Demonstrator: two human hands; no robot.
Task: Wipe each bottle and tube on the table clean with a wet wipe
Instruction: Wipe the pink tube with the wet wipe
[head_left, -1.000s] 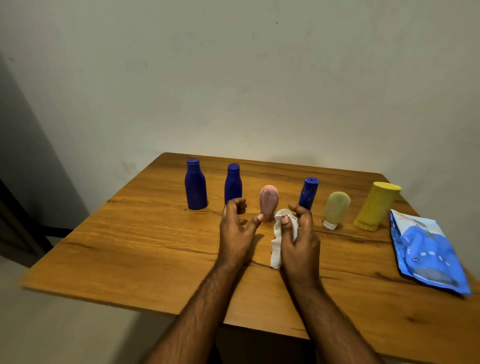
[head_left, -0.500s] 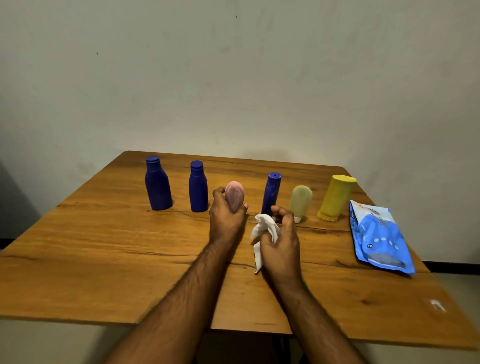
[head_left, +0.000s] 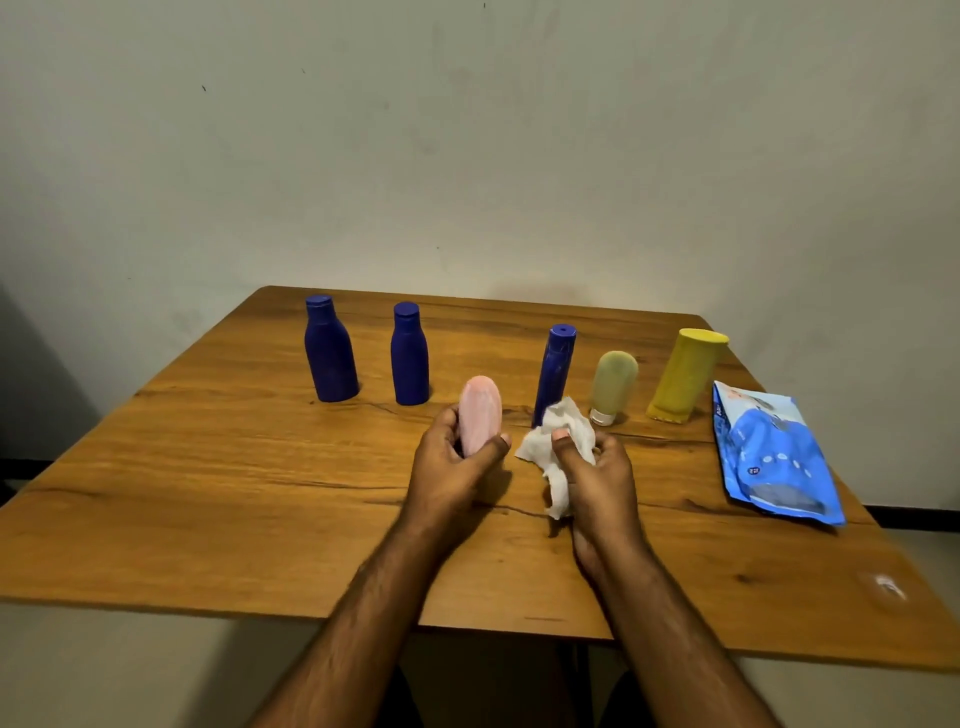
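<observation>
Pink tube (head_left: 480, 414) is sitting gripped in my left hand (head_left: 451, 462), lifted off the tabletop (head_left: 208, 493) so my right hand (head_left: 597, 467), clutching the wet wipe (head_left: 558, 441), is reaching every side.

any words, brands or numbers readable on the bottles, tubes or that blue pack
None can be read.
Blue wipe pack: small white marks and a dark round badge, too blurred to read.
Bottles and tubes, including the pink tube held in the left hand: no print visible.
</observation>
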